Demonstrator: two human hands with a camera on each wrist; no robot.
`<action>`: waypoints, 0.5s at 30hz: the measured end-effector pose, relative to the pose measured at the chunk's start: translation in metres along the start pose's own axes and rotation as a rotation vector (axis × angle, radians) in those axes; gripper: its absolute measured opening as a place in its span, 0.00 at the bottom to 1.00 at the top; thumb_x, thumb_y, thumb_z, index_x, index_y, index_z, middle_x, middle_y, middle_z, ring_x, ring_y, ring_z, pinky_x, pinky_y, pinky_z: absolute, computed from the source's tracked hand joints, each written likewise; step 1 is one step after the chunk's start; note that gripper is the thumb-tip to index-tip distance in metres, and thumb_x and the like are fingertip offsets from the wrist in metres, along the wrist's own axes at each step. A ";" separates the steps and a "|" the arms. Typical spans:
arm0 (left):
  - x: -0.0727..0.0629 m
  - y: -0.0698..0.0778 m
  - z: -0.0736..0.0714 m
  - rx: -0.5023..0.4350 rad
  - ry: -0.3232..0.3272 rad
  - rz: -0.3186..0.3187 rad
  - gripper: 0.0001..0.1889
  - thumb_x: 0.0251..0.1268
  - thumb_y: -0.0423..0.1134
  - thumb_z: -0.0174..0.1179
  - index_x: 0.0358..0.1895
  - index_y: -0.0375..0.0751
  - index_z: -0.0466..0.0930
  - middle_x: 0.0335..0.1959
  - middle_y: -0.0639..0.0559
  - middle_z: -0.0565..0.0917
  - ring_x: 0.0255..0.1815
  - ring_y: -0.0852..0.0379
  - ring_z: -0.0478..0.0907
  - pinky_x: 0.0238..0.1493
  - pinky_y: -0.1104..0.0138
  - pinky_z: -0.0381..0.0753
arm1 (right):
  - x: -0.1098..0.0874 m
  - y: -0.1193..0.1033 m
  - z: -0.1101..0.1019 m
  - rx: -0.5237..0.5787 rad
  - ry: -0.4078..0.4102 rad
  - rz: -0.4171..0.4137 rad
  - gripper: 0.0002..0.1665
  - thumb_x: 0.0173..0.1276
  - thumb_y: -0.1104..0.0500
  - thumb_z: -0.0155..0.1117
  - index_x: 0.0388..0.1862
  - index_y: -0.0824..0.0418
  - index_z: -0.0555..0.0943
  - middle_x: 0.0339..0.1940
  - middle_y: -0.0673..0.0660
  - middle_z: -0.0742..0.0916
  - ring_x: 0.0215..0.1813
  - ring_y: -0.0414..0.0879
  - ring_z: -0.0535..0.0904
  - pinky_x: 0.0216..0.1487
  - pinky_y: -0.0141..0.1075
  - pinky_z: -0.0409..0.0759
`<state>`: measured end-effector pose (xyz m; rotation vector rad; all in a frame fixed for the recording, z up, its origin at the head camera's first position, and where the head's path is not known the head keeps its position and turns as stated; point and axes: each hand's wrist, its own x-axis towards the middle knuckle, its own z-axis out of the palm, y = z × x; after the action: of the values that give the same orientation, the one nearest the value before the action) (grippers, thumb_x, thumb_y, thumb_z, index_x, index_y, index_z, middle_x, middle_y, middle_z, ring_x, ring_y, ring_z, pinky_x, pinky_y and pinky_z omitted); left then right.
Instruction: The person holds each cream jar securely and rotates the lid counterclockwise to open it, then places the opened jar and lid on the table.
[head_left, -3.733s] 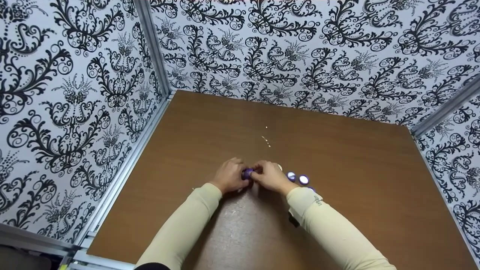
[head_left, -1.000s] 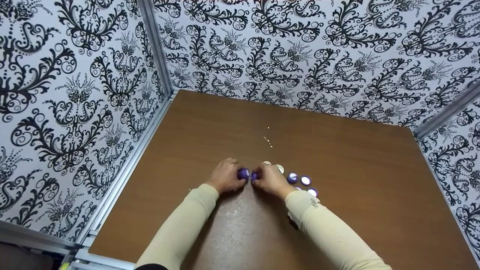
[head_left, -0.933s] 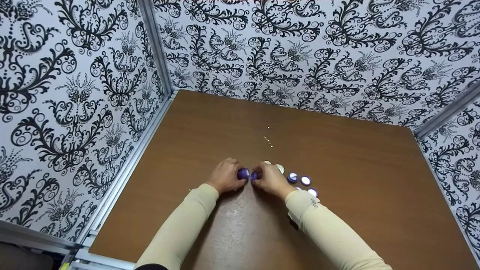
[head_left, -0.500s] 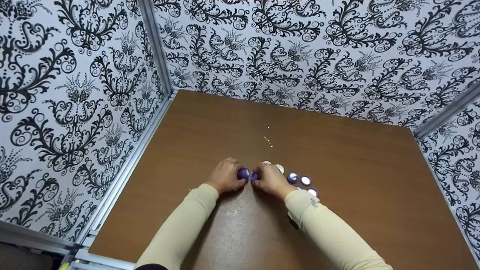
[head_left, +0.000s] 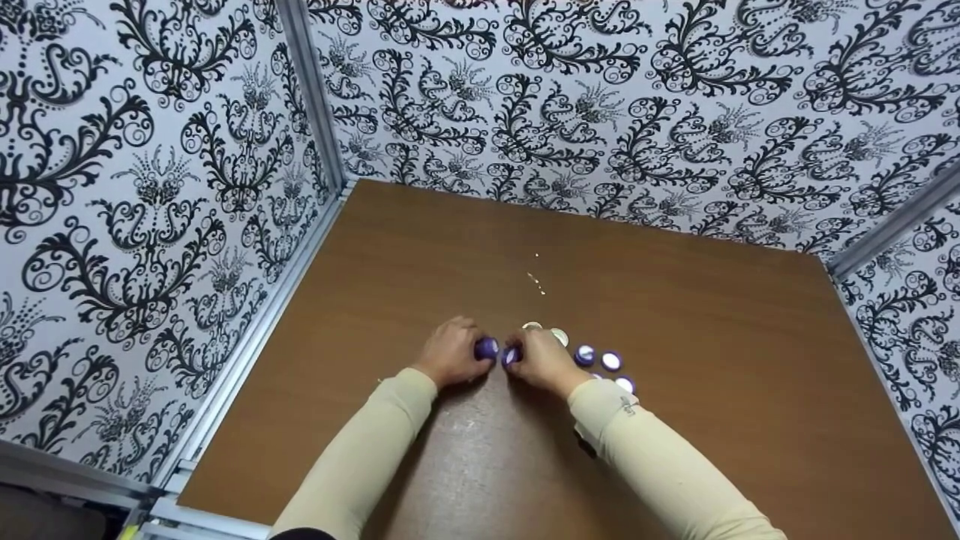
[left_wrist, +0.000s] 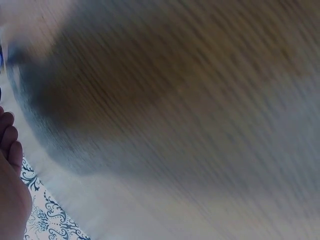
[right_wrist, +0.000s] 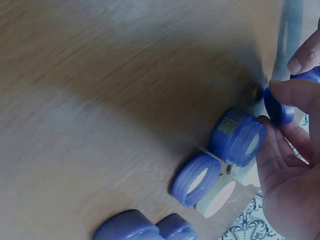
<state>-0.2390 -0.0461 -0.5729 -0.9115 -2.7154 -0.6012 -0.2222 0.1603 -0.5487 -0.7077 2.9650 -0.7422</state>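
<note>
My left hand grips a small purple container just above the wooden table. Close to its right, my right hand pinches a thin round purple lid between thumb and fingers. A narrow gap separates the two pieces in the head view. The right wrist view has the lid tilted on edge, with the thumb on its face. Below it a purple jar bearing a square printed code lies near the right fingers. The left wrist view catches only part of the left hand; its container is mostly cut off.
Right of the right hand stand purple-rimmed pieces with white tops, such as a jar and a cap. Two pale discs lie behind that hand. Small bright specks dot the table farther back. Patterned walls enclose the table.
Hands that met around one purple piece 3.7 seconds ago now stand apart, a piece in each. Over the last half second the lid has turned in the right fingers, showing a pale face.
</note>
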 end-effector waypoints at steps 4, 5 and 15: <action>0.000 0.000 0.000 -0.003 0.005 0.005 0.19 0.48 0.50 0.72 0.41 0.43 0.87 0.37 0.53 0.82 0.41 0.52 0.79 0.47 0.59 0.78 | -0.001 -0.003 -0.001 -0.057 0.019 0.004 0.11 0.46 0.66 0.74 0.31 0.64 0.84 0.28 0.55 0.82 0.35 0.51 0.78 0.38 0.48 0.79; 0.000 0.001 0.000 -0.003 0.006 0.005 0.18 0.48 0.50 0.72 0.41 0.43 0.87 0.36 0.53 0.82 0.41 0.51 0.79 0.47 0.59 0.78 | -0.001 -0.004 -0.001 -0.066 0.021 0.002 0.10 0.46 0.66 0.74 0.30 0.64 0.84 0.28 0.54 0.82 0.34 0.52 0.78 0.37 0.48 0.78; 0.000 0.000 0.001 0.015 -0.018 0.001 0.19 0.48 0.51 0.71 0.41 0.45 0.87 0.36 0.53 0.82 0.42 0.51 0.79 0.48 0.58 0.77 | -0.004 -0.006 -0.001 -0.073 0.022 -0.030 0.09 0.45 0.66 0.75 0.27 0.62 0.84 0.25 0.54 0.83 0.33 0.51 0.77 0.34 0.46 0.78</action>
<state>-0.2387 -0.0457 -0.5740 -0.9189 -2.7312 -0.5741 -0.2164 0.1571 -0.5453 -0.7536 3.0223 -0.6506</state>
